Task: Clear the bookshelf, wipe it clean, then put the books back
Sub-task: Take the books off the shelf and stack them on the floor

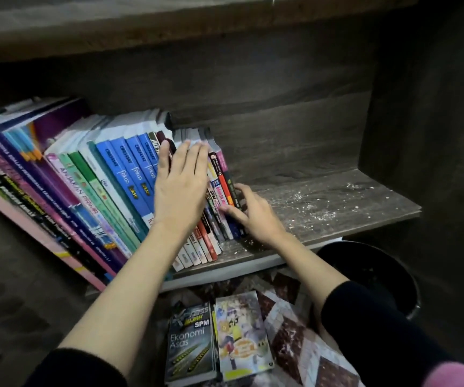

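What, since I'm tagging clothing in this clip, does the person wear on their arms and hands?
The left hand and right hand are bare: no gloves, rings or watch visible. A black left sleeve and a black right sleeve leave the forearms uncovered. Pink fabric shows beside the right sleeve.

Black bin beside a patterned cloth.

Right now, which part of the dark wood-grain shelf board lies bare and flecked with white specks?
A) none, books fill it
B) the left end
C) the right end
C: the dark wood-grain shelf board is bare and speckled to the right of the leaning row of books, past the small end books that the right hand grips.
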